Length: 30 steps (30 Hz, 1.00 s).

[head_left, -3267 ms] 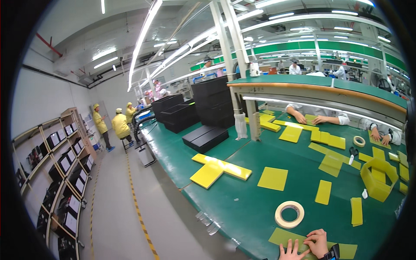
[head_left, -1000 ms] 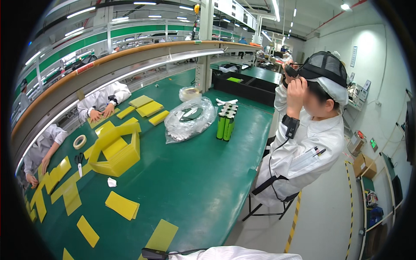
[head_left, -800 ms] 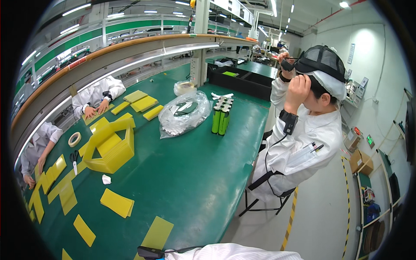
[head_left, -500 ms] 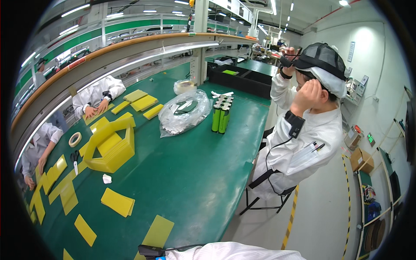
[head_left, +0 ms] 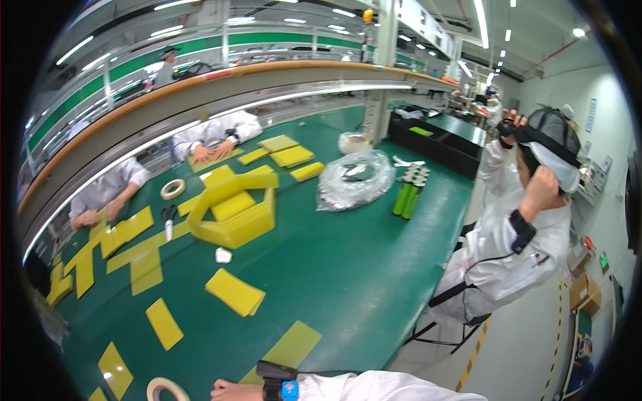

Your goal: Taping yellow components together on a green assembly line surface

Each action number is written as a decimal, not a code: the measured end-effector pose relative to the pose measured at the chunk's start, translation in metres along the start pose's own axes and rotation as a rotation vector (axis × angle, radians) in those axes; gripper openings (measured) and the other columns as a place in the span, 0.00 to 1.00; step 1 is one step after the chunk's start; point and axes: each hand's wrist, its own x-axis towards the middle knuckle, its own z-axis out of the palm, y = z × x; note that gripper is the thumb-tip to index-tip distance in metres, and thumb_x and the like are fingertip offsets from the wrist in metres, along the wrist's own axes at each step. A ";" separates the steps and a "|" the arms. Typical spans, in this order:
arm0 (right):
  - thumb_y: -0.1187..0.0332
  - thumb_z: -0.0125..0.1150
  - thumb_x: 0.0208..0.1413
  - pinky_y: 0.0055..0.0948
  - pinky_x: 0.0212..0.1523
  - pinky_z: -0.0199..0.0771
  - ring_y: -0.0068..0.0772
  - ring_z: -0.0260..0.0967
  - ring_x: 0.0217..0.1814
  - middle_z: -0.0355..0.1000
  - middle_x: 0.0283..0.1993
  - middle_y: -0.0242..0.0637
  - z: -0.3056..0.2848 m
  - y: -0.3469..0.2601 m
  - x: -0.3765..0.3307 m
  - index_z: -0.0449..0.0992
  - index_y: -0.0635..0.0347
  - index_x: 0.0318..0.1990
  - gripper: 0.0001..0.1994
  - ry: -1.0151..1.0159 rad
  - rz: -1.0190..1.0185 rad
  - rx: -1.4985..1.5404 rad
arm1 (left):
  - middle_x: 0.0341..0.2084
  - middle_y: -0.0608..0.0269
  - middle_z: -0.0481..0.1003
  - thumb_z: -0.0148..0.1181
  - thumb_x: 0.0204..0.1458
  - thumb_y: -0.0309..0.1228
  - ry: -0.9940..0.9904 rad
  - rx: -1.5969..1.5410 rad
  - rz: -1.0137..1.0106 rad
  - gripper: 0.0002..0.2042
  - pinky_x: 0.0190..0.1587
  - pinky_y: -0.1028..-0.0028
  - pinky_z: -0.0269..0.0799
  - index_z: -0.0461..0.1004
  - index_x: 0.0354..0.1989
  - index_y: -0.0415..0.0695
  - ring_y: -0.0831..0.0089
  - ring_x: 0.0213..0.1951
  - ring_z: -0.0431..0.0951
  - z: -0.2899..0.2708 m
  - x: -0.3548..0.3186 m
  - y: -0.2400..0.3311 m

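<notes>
My right hand [head_left: 237,391] shows at the bottom edge, its white sleeve coming in from the right and a black band with a blue square device at the wrist. The lower edge cuts off part of it, so its grip is hidden. Left of the fingers and apart from them lies a roll of tape [head_left: 154,387]. A yellow sheet [head_left: 294,341] rests on the table just beyond my wrist. Farther off is a short stack of yellow cards [head_left: 234,292], with single yellow cards [head_left: 164,323] to its left. My left hand is out of view.
On the green table [head_left: 334,267] stand a six-sided yellow sheet frame [head_left: 251,227], scissors [head_left: 168,228], a second tape roll [head_left: 173,189], a clear plastic bag [head_left: 358,184] and green cylindrical cells [head_left: 408,197]. A seated person [head_left: 515,254] is at right; two others work across the table.
The view has swung left, so the table's things sit farther right in it. My right hand and the near tape roll have come into sight at the bottom.
</notes>
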 end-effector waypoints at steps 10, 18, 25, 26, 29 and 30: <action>0.76 0.54 0.44 0.28 0.51 0.53 0.32 0.56 0.35 0.55 0.26 0.30 -0.021 -0.014 0.003 0.56 0.55 0.25 0.11 -0.133 0.172 0.290 | 0.60 0.35 0.58 0.51 0.53 0.50 0.017 -0.060 -0.007 0.23 0.54 0.36 0.54 0.70 0.57 0.57 0.34 0.60 0.57 0.003 0.000 0.001; 0.77 0.50 0.50 0.29 0.47 0.55 0.35 0.55 0.36 0.57 0.27 0.33 -0.023 -0.014 0.010 0.59 0.56 0.24 0.07 -0.137 0.272 0.380 | 0.60 0.35 0.57 0.53 0.52 0.49 0.055 -0.087 -0.021 0.26 0.54 0.35 0.54 0.67 0.59 0.57 0.33 0.60 0.56 0.001 -0.002 -0.005; 0.75 0.48 0.51 0.30 0.46 0.55 0.36 0.55 0.36 0.58 0.28 0.34 -0.017 -0.013 0.003 0.59 0.56 0.25 0.06 -0.219 0.314 0.360 | 0.61 0.34 0.56 0.56 0.49 0.48 0.063 -0.101 -0.009 0.27 0.56 0.35 0.49 0.67 0.59 0.56 0.34 0.61 0.55 0.005 -0.006 -0.002; 0.74 0.49 0.51 0.31 0.45 0.56 0.37 0.55 0.37 0.58 0.29 0.34 -0.018 -0.014 0.005 0.60 0.56 0.25 0.07 -0.230 0.301 0.362 | 0.61 0.34 0.56 0.55 0.49 0.48 0.045 -0.116 -0.022 0.27 0.56 0.35 0.49 0.67 0.59 0.56 0.34 0.61 0.55 0.004 -0.007 -0.003; 0.72 0.52 0.50 0.33 0.45 0.58 0.41 0.57 0.40 0.60 0.30 0.35 -0.008 -0.006 0.004 0.64 0.56 0.27 0.04 -0.190 0.189 0.345 | 0.61 0.34 0.57 0.55 0.50 0.49 0.011 -0.140 -0.048 0.26 0.57 0.33 0.47 0.68 0.58 0.58 0.35 0.62 0.54 0.002 -0.005 -0.003; 0.70 0.53 0.52 0.33 0.47 0.56 0.35 0.60 0.38 0.63 0.30 0.33 -0.007 0.000 -0.002 0.67 0.55 0.28 0.03 -0.130 0.198 0.325 | 0.61 0.34 0.57 0.55 0.50 0.49 0.027 -0.161 -0.045 0.26 0.57 0.32 0.47 0.69 0.58 0.58 0.34 0.62 0.54 0.004 -0.002 -0.001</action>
